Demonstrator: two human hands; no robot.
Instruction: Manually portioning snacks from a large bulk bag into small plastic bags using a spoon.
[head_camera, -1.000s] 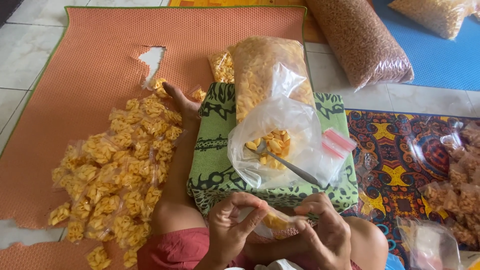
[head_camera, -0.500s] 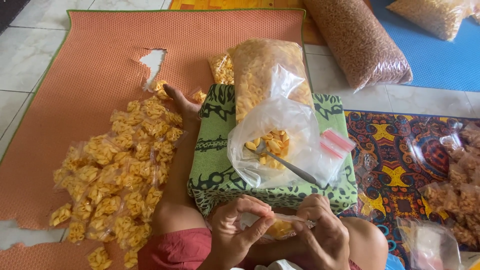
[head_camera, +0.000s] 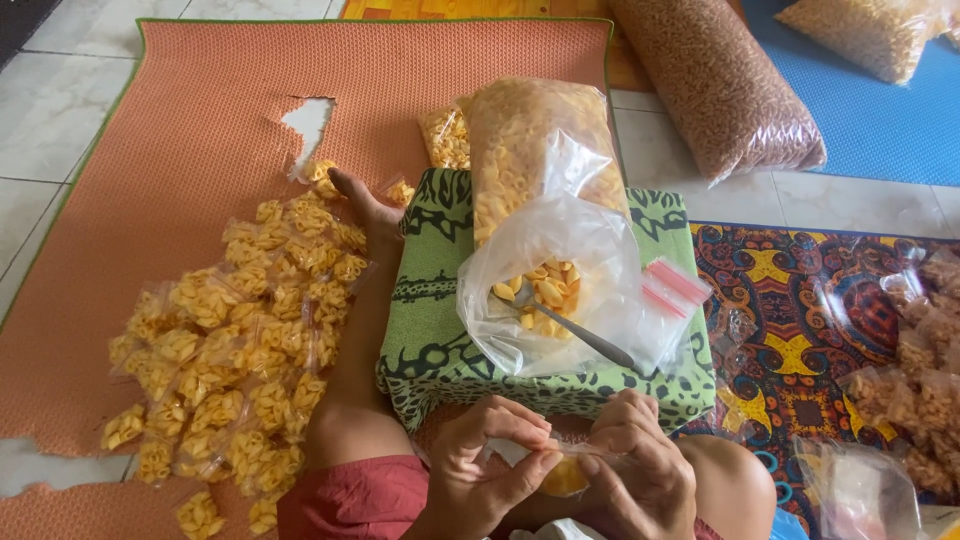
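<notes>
**Two hands pinching the top of a small snack packet**

Since the earlier frames, both hands have sunk toward the lower edge of the view, and the small packet (head_camera: 566, 472) now hangs lower between them. Left hand (head_camera: 483, 462): thumb and forefinger pressed together on the packet's clear upper edge, remaining fingers curled. Right hand (head_camera: 640, 462): fingertips likewise closed on the same edge from the other side, knuckles toward the camera. The packet holds yellow shell-shaped snacks and sits just in front of the person's lap, below the green patterned cushion (head_camera: 430, 300).

On the cushion rests an open clear bag (head_camera: 590, 250) with loose yellow snacks and a metal spoon (head_camera: 570, 325) inside; a larger filled bag (head_camera: 530, 140) leans behind it. Small empty zip bags with red strips (head_camera: 675, 285) lie at the cushion's right edge. A heap of filled packets (head_camera: 230, 340) spreads over the orange mat (head_camera: 180, 110) beside the person's outstretched leg (head_camera: 355, 330). Farther right, brownish packets (head_camera: 925, 350) lie on a multicoloured mat (head_camera: 790, 300); a long bag of brown snacks (head_camera: 720, 80) lies beyond.
</notes>
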